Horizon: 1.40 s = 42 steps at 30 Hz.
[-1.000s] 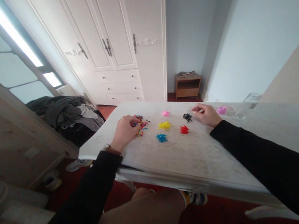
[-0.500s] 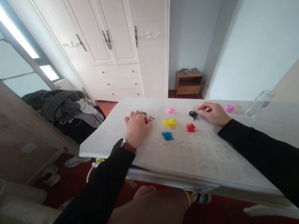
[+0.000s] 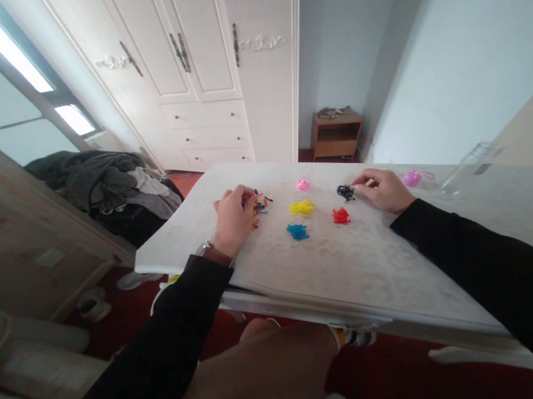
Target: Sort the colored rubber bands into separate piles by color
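Note:
My left hand (image 3: 234, 223) is curled at the left side of a mixed pile of small thin coloured pieces (image 3: 261, 207). Its fingertips are drawn together and partly hidden, so whatever they grip does not show. On the other side, my right hand (image 3: 382, 190) has thumb and forefinger pinched at the edge of a black pile (image 3: 345, 192) of similar pieces. Anything between those fingertips is too small to make out. Between the hands lie separate piles: pink (image 3: 302, 185), yellow (image 3: 302, 208), blue (image 3: 297, 232) and red (image 3: 341, 216).
Right of my right hand are a pink-purple object with a loop (image 3: 412, 178) and a clear glass bottle (image 3: 471, 168) lying on the white table (image 3: 338, 269). Beyond the table stand a white wardrobe (image 3: 214, 127) and a small wooden cabinet (image 3: 336, 134). Clothes (image 3: 107, 184) are heaped at left.
My left hand has lifted back slightly from the mixed pile, and more of its pieces show. The right hand stays at the black pile. The whole view has shifted a little.

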{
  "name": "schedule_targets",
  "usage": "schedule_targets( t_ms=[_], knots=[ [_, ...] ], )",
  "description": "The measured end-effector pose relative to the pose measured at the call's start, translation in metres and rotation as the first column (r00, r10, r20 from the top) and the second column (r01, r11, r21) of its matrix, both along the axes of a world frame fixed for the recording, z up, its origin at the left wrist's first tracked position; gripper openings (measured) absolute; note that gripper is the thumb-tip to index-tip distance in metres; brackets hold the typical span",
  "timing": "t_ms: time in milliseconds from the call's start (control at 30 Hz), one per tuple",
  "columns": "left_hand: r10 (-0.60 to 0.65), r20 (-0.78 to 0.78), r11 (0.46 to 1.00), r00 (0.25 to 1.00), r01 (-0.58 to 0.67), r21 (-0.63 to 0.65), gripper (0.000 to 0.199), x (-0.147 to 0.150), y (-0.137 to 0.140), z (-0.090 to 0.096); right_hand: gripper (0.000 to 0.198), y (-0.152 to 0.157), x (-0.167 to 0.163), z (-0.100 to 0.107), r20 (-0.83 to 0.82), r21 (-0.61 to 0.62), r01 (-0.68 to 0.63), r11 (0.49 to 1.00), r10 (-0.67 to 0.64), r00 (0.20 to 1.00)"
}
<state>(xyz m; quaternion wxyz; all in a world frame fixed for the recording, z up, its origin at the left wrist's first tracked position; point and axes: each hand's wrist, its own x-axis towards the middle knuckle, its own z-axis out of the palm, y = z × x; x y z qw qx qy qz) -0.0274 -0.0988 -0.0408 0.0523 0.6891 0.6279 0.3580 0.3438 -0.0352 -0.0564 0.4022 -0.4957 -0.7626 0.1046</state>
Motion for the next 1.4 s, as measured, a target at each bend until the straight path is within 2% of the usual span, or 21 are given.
schedule_targets(
  t_ms=[133,300,467,600,767,867,1000,1067,1167,1267,1400],
  knots=[
    [-0.149,-0.069,0.989,0.986,0.147,-0.024,0.008,-0.001,-0.003,-0.002,0.015,-0.001,-0.001,0.0,0.0,0.001,-0.002,1.0,0.002,1.0],
    [-0.165,-0.147,0.986,0.975,0.16,-0.044,0.005,-0.005,0.001,-0.009,0.014,-0.001,-0.002,0.0,-0.01,-0.003,-0.007,1.0,0.007,1.0],
    [-0.206,-0.135,0.978,0.969,0.201,-0.05,0.005,-0.006,0.002,-0.012,0.013,-0.002,-0.003,0.0,-0.014,0.003,-0.017,1.0,0.017,1.0],
    [-0.226,-0.119,0.972,0.967,0.231,0.036,0.004,-0.003,0.001,-0.009,0.014,-0.003,-0.005,0.001,-0.016,0.003,-0.014,1.0,0.014,1.0],
    [-0.403,-0.136,0.895,0.905,0.421,0.146,0.012,0.007,-0.011,-0.002,0.014,-0.005,-0.007,0.002,-0.018,-0.002,-0.014,1.0,0.014,1.0],
    [-0.482,-0.167,0.855,0.86,0.504,0.123,0.015,0.021,-0.023,0.001,0.014,-0.005,-0.008,0.002,-0.008,-0.005,-0.017,1.0,0.017,1.0],
    [-0.609,-0.261,0.757,0.749,0.647,0.093,0.014,0.033,-0.032,0.0,0.014,-0.005,-0.008,0.002,-0.007,-0.013,-0.017,1.0,0.017,1.0],
    [-0.615,-0.253,0.753,0.747,0.651,0.092,0.011,0.034,-0.031,-0.002,0.014,-0.005,-0.009,0.002,-0.012,-0.013,-0.018,1.0,0.018,1.0],
    [-0.592,-0.195,0.773,0.782,0.619,0.137,0.007,0.031,-0.029,-0.004,0.014,-0.006,-0.011,0.002,-0.017,-0.004,-0.026,1.0,0.026,1.0],
    [-0.592,-0.173,0.764,0.787,0.616,0.191,0.004,0.028,-0.027,-0.006,0.014,-0.008,-0.014,0.003,-0.026,0.016,-0.044,0.999,0.045,0.999],
    [-0.605,-0.146,0.748,0.783,0.622,0.233,0.003,0.028,-0.027,-0.008,0.01,-0.019,-0.023,0.011,-0.005,0.168,-0.094,0.981,0.096,0.995]
  ],
)
